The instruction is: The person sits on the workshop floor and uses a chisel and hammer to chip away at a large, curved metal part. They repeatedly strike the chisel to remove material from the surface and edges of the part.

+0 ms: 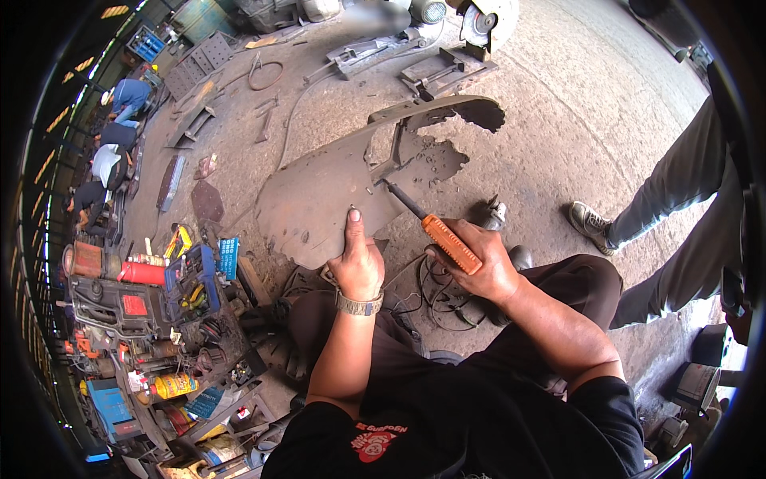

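Observation:
A large curved, rusty sheet-metal piece (307,199) with ragged, torn edges stands or lies tilted in front of me. My left hand (357,259) is closed on its near edge, thumb on top and the other fingers hidden underneath. In my right hand (487,267) is a tool with a ribbed orange handle (451,243) and a thin dark shaft; its exact kind I cannot make out. The shaft's tip points at the sheet beside a jagged opening, and whether it touches I cannot tell. A grey metal hand tool (495,214) lies just beyond my right hand.
Cables (435,299) coil on the floor by my lap. A cut-off saw (484,28) stands at the far side. Tools, bottles and a blue tool case (191,283) crowd the left. Another person's shoe (590,227) is close on the right; people crouch far left.

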A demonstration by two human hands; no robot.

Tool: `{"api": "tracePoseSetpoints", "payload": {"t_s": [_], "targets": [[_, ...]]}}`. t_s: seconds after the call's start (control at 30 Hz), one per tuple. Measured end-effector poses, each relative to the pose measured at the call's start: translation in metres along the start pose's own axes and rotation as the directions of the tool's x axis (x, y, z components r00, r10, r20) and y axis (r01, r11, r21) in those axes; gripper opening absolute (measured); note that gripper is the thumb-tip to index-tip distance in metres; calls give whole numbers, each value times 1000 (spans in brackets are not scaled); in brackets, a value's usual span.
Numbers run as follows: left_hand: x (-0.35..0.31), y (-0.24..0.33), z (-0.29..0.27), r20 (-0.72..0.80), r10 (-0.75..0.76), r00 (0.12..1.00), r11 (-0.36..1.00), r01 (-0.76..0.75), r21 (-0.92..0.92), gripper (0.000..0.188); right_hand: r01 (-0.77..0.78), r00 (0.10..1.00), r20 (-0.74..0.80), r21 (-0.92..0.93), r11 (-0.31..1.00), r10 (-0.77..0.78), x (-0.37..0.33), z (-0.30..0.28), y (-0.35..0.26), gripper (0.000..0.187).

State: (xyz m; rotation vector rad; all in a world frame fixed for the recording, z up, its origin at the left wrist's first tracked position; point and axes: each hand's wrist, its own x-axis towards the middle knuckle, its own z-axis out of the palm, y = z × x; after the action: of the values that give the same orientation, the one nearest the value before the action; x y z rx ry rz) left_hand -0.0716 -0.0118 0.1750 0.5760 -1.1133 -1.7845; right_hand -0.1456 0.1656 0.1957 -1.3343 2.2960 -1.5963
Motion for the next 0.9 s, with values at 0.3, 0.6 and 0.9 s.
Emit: {"api": "tracePoseSetpoints", "payload": {"t_s": [0.3,0.6,0.9], "targets": [[4,-7,-5,50,26,998,998,-23,-53,43,10,1000,-14,24,1000,-9,-3,4,6,39],[1,-4,-4,-12,16,1000,1000,-15,25,38,13,1000,15,-36,999,-12,-2,2,5,39],[7,-2,-3,-18,-30,999,998,29,-52,46,-4,999,-47,-30,1000,3,-3,-4,2,39]]}}
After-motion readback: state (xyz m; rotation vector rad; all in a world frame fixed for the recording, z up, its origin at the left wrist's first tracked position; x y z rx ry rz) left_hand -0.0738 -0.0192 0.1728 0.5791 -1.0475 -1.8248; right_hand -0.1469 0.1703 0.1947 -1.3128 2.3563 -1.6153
